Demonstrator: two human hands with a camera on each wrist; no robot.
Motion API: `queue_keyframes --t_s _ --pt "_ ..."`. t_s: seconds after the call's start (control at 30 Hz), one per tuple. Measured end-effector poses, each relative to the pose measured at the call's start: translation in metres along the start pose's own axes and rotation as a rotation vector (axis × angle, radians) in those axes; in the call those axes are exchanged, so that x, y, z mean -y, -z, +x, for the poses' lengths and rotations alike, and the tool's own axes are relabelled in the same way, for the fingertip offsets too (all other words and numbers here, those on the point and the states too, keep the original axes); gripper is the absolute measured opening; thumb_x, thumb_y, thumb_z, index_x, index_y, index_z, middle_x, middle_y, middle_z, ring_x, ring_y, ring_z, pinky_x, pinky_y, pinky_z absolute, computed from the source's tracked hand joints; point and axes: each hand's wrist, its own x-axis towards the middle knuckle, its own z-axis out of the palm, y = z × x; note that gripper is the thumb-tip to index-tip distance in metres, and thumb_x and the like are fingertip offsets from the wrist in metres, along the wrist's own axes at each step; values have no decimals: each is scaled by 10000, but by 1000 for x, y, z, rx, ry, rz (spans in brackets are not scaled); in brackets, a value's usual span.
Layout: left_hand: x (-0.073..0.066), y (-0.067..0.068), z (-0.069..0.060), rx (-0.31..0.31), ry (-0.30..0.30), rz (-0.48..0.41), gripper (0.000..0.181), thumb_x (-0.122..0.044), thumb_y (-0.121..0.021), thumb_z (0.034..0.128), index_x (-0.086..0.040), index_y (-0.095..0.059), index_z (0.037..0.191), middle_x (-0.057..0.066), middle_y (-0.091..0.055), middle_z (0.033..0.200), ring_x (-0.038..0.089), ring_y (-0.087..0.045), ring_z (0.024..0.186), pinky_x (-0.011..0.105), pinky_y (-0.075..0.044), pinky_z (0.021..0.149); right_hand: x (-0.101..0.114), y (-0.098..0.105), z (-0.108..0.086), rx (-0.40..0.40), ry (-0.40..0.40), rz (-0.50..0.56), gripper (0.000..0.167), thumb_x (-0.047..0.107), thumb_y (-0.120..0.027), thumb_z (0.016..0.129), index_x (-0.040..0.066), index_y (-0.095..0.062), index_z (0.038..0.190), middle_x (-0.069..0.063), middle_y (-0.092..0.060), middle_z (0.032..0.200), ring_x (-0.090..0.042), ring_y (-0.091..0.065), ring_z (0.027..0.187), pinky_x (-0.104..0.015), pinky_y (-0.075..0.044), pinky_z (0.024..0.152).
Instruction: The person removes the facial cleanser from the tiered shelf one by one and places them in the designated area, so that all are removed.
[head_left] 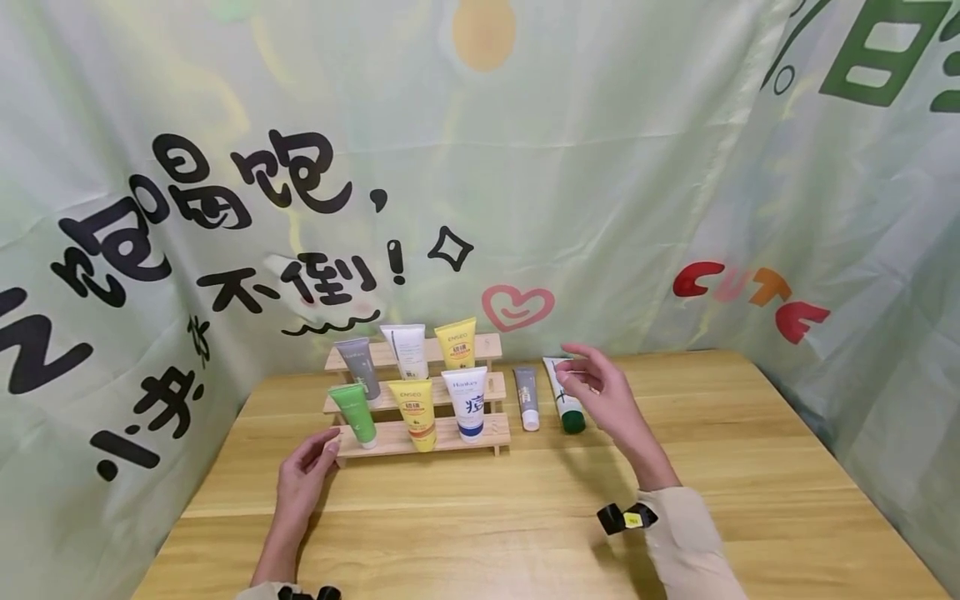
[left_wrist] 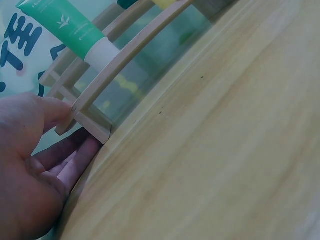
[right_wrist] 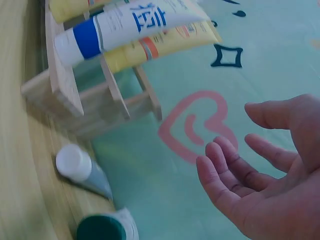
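My left hand (head_left: 303, 475) holds the left end of a three-step wooden rack (head_left: 497, 429), thumb (left_wrist: 52, 111) against the front plank and fingers by its leg. On the front step stand a green tube (head_left: 352, 412), a yellow tube (head_left: 416, 412) and a white tube with a blue band (head_left: 467, 400). Behind them are a grey tube (head_left: 358, 367), a white tube (head_left: 407, 350) and another yellow tube (head_left: 457, 343). Nothing is in my right hand (head_left: 607, 396), raised with loosely bent fingers over a green-capped white tube (head_left: 573, 421) lying on the table.
A small grey tube with a white cap (head_left: 527, 396) lies between the rack and the green-capped tube. The wooden table (head_left: 480, 525) meets a printed fabric curtain (head_left: 615, 192) at the back and sides.
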Motion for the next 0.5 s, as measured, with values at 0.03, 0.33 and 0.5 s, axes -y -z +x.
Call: queue_keyframes --t_s 0.03,0.33,0.5 --pt "0 0 0 -2 2 -2 371 -253 -630 1043 -27 -648 1336 160 -614 1356 86 -634 923 150 -561 816 1 -3 2 8 2 8 468 191 -660 1026 110 -519 1465 -186 -656 1256 -303 -629 1133 -221 -561 885" --pt "0 -2 2 4 -11 -4 379 -260 -626 1046 -22 -642 1340 171 -609 1364 89 -628 937 150 -563 811 13 -34 22 50 44 93 463 180 -703 998 104 -543 1426 -145 -667 1252 -288 -626 1150 -287 -552 933" --pt "0 -1 1 -1 3 10 376 -268 -628 1043 -33 -647 1336 153 -611 1361 87 -630 943 150 -562 809 18 -52 34 99 12 176 496 171 -712 988 45 -527 1430 -191 -642 1293 -296 -618 1157 -334 -552 960"
